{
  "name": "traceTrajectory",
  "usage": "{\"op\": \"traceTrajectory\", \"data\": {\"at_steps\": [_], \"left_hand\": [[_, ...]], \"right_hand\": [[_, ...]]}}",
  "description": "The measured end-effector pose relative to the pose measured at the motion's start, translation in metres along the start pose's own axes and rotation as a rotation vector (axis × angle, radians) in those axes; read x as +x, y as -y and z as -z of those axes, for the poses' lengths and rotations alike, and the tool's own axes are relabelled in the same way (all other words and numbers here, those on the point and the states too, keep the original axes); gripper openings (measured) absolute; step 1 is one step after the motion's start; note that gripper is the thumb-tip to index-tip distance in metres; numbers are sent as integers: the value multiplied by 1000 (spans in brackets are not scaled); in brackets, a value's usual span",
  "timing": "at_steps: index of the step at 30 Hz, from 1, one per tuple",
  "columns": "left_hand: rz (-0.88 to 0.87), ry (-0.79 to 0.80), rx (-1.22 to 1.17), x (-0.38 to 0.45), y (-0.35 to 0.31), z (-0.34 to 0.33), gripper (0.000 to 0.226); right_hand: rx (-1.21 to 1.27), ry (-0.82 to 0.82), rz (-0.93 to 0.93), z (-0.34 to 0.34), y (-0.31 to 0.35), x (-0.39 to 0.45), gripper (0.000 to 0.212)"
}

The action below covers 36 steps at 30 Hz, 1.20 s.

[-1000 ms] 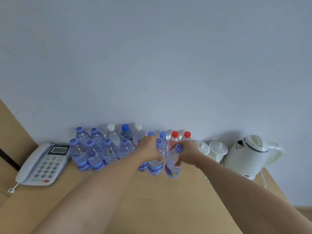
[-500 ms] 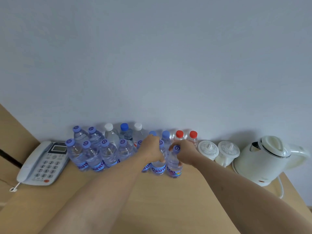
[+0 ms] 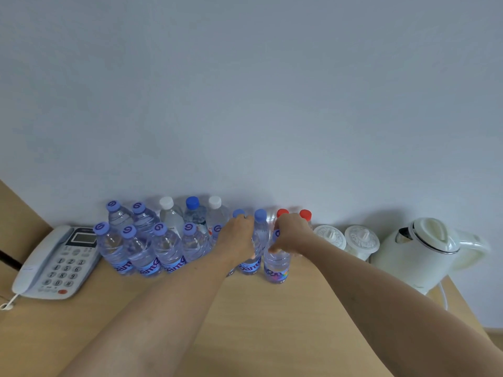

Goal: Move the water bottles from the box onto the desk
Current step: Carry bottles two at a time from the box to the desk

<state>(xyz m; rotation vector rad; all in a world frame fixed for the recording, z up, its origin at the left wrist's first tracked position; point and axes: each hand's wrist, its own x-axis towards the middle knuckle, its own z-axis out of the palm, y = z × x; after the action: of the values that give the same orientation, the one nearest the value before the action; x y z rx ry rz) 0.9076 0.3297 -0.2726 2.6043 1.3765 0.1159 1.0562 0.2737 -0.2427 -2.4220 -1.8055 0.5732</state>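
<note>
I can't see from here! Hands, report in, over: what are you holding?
Left hand shut on one front-row bottle. Right hand gripping the neck of the next bottle, both standing on the desk. Kettle and cups beside, not blocking.

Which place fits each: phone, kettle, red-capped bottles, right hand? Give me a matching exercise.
Things:
1. phone
2. kettle
3. red-capped bottles
4. right hand

Places:
A. far right of the desk
B. on a front-row bottle's neck
C. far left of the desk
D. back row, by the wall

Pairs: 1-C, 2-A, 3-D, 4-B
</note>
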Motion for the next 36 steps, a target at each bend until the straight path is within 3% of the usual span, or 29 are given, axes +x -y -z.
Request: {"op": "traceTrajectory", "data": {"at_steps": [7, 17, 21, 23, 26, 36], "left_hand": [[-10, 9, 49, 5, -5, 1, 43], [-18, 73, 78, 12, -6, 6, 47], [-13, 89, 87, 13, -4, 6, 53], [-10, 100, 94, 14, -5, 6, 57], [-4, 120, 85, 15, -5, 7, 58], [-10, 167, 144, 9, -10, 8, 65]], "right_hand": [[77, -92, 63, -5, -6, 6, 37], [165, -65, 101, -4, -5, 8, 36], [197, -49, 70, -3, -4, 7, 36], [197, -103, 26, -5, -4, 7, 45], [178, -157, -12, -11, -2, 7, 41], [188, -138, -25, -12, -2, 4, 52]]}}
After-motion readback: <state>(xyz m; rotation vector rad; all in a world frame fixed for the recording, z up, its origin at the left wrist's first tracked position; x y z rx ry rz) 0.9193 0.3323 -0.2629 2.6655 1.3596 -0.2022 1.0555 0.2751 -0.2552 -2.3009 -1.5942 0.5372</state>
